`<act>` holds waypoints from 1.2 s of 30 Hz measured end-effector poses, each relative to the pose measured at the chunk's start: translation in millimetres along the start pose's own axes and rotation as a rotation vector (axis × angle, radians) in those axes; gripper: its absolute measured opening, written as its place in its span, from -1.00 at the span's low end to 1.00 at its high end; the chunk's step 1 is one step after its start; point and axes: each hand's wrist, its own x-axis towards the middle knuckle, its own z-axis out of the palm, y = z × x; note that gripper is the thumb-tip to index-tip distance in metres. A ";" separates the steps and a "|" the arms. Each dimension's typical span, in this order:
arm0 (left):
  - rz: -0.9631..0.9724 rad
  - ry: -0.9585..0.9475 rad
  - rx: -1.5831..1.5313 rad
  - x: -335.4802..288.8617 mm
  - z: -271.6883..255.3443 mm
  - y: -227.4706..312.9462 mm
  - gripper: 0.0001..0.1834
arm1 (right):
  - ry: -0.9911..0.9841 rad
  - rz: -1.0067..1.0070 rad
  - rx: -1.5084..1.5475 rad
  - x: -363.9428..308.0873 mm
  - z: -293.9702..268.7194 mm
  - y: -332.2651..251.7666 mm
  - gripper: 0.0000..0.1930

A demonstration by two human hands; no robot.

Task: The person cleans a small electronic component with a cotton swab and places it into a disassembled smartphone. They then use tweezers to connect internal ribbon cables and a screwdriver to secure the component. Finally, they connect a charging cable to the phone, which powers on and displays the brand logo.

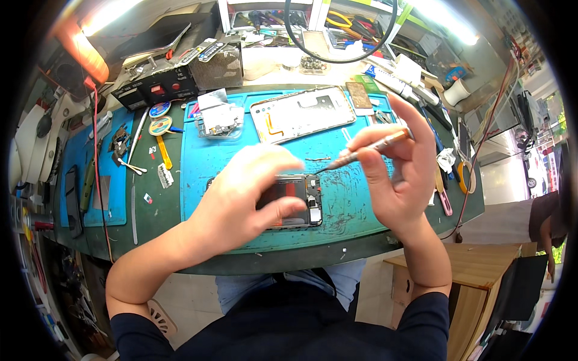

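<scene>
An opened phone (pixel 315 207) lies on the blue work mat (pixel 241 159), its inner parts bare at the right end. My left hand (pixel 244 189) reaches across the phone's left part and hides much of it. Its fingers are blurred by motion, with the thumb held apart from them; I see nothing in it. In my right hand (pixel 400 165) a slim screwdriver (pixel 379 144) is pinched between thumb and fingers. The driver slants down to the left, its tip near the phone's upper right corner. Whether the tip touches the phone, I cannot tell.
Behind the phone lies a detached phone housing (pixel 304 114), beside a clear box of small parts (pixel 220 120). Cotton swabs (pixel 132 166) and a yellow-handled tool (pixel 164 153) are at the left. Orange-handled scissors (pixel 465 177) rest at the right. A black cable loop (pixel 343 61) hangs above the back.
</scene>
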 end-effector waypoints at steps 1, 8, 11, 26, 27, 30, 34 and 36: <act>0.086 -0.101 0.074 -1.7 -1.1 0.3 -0.39 | 0.014 -0.036 -0.030 -2.7 -5.3 2.9 -0.40; 0.219 -0.392 0.309 -8.5 -1.7 6.5 -0.32 | -0.008 -0.039 -0.002 -17.3 -17.8 18.4 -0.41; 0.214 -0.387 0.320 -9.1 -3.0 11.4 -0.30 | -0.122 -0.070 0.077 -19.2 -14.0 16.7 -0.42; 0.157 -0.397 0.299 -9.4 -1.3 19.8 -0.32 | -0.339 -0.197 -0.042 -14.3 -8.0 6.5 -0.50; 0.162 -0.384 0.286 -9.4 -1.3 19.0 -0.32 | -0.380 -0.231 -0.052 -11.7 -8.8 7.6 -0.51; 0.160 -0.373 0.248 -9.3 -1.9 14.9 -0.34 | -0.416 -0.233 0.046 -5.0 -8.9 9.0 -0.57; 0.162 -0.345 0.219 -10.8 -1.9 11.6 -0.40 | -0.404 -0.198 -0.125 -3.6 -13.1 -3.6 -0.53; 0.162 -0.334 0.213 -12.1 -1.4 11.5 -0.42 | -0.383 -0.210 -0.205 -4.1 -10.7 -8.5 -0.47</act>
